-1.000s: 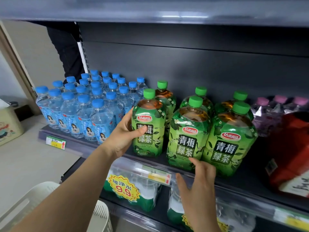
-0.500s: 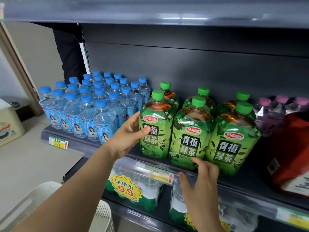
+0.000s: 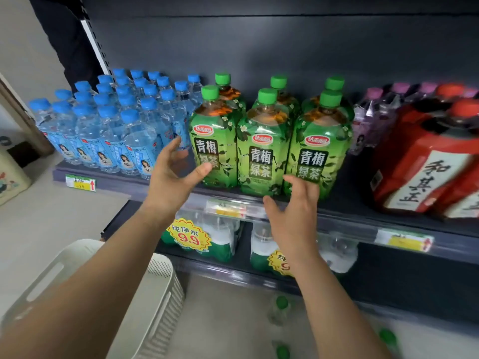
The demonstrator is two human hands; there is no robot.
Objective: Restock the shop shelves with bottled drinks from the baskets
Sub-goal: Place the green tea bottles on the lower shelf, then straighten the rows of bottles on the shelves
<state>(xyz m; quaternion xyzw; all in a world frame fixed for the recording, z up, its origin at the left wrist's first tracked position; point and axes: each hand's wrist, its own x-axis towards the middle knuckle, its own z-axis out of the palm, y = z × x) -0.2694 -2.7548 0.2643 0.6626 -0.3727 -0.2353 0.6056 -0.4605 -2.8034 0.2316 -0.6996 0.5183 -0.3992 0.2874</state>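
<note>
Left hand (image 3: 169,177), right hand (image 3: 293,218) spread before glossy bulbous green-tea bottles (image 3: 261,151).

Both bare arms reach forward and up. The left forearm (image 3: 90,281) comes in from the lower left corner and rises to the right. The left hand (image 3: 168,182) shows its back, fingers (image 3: 172,145) loosely spread and slightly bent, the thumb (image 3: 201,171) stretched out to the right. The right forearm (image 3: 334,301) rises from the bottom edge, leaning left. The right hand (image 3: 293,218) also shows its back, its fingers pointing upward close together and its thumb held out to the left. The hands are near each other, not touching.
</note>
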